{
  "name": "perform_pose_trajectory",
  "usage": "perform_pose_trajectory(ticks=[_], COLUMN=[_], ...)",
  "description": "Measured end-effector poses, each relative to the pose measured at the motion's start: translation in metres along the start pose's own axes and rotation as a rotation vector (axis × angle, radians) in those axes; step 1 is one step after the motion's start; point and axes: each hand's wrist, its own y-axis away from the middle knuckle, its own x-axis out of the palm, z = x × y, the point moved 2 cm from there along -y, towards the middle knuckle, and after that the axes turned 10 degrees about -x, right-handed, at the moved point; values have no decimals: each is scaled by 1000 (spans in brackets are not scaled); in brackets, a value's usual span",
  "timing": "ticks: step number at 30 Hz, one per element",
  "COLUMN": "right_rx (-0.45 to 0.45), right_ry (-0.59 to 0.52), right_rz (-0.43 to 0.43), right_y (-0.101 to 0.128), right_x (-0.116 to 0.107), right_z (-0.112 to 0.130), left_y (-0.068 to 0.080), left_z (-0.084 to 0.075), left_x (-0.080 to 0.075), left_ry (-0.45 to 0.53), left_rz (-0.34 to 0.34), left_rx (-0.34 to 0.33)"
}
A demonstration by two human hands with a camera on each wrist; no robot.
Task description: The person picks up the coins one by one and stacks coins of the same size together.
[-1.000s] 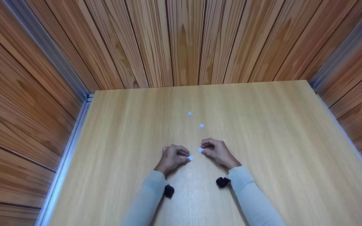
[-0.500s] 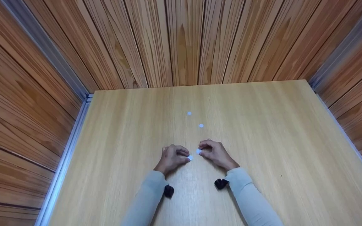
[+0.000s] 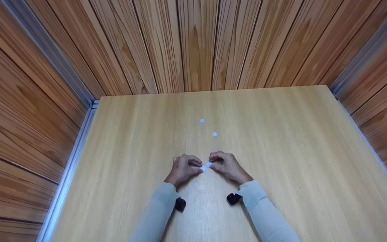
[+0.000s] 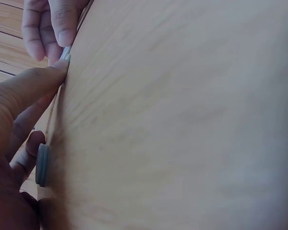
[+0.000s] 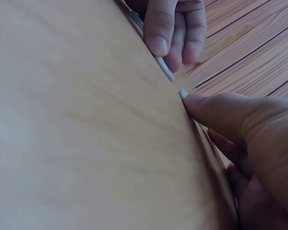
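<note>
Your left hand (image 3: 184,168) rests on the table (image 3: 281,151) with its fingers curled, and its thumb and forefinger pinch a small pale disc (image 3: 203,169) that lies flat on the wood. In the left wrist view that disc (image 4: 42,165) shows edge-on between the thumb and a bent finger. Your right hand (image 3: 226,164) sits just to the right of the left one, fingers curled too, its thumb and forefinger closed on a second pale disc (image 3: 209,164). The two discs are almost touching, the second one just beyond the first; whether they actually meet is too small to tell. Farther from you than the pinched pair, a third disc (image 3: 214,134) lies loose on the table, and a fourth disc (image 3: 202,120) lies beyond it, slightly left, both well apart from your hands.
</note>
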Motion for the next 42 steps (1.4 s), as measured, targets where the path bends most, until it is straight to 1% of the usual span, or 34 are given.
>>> perform_pose_trajectory(ticks=[7,10,14,21,24,29,32,36,38,42], right_rx=[4,8,9,12,12,-18,-31,-47,-61,-74], right_ry=[11,18,20,15,2,-8,10,30,38,44], right_rz=[21,24,34,66,57,45,50,60,66,73], right_y=[2,3,3,3,4,4,4,3,2,1], right_x=[4,4,4,3,3,4,3,3,3,4], right_z=[0,0,1,2,2,1,1,1,0,1], left_y=[0,1,1,2,1,1,0,0,0,0], left_z=[0,0,1,1,1,1,0,0,-1,-1], left_x=[2,2,2,2,2,2,3,3,2,0], left_ry=[3,10,-6,37,28,10,25,53,48,4], left_rz=[7,11,5,17,14,9,22,42,39,15], left_rx=[-24,-22,-18,-8,-1,-6,-21,-23,-18,0])
